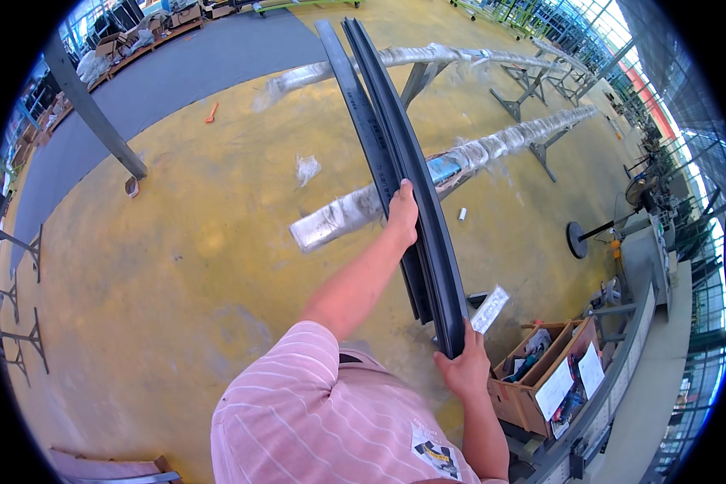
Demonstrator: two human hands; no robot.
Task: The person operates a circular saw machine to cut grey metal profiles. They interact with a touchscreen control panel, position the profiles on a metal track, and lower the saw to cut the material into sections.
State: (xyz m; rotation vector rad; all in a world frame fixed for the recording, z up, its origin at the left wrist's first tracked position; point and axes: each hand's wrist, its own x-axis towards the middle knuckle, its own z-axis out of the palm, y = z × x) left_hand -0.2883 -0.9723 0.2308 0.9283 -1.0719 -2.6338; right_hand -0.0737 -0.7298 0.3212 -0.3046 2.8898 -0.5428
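Observation:
Several long dark grey metal profiles (387, 137) are held together as a bundle, reaching from near my body far out over the yellow floor. My left hand (402, 211) grips the bundle partway along its length, arm stretched forward. At the near end my right hand (463, 365) holds the profiles from below. Under the bundle lies a long profile wrapped in clear plastic film (427, 177), resting on grey metal trestles (540, 145).
A second film-wrapped profile (395, 58) lies on trestles farther back. An open cardboard box (544, 375) with tools and papers stands at lower right beside a workbench (645, 315). A grey steel column (97, 113) rises at left, near several black stands (16, 298).

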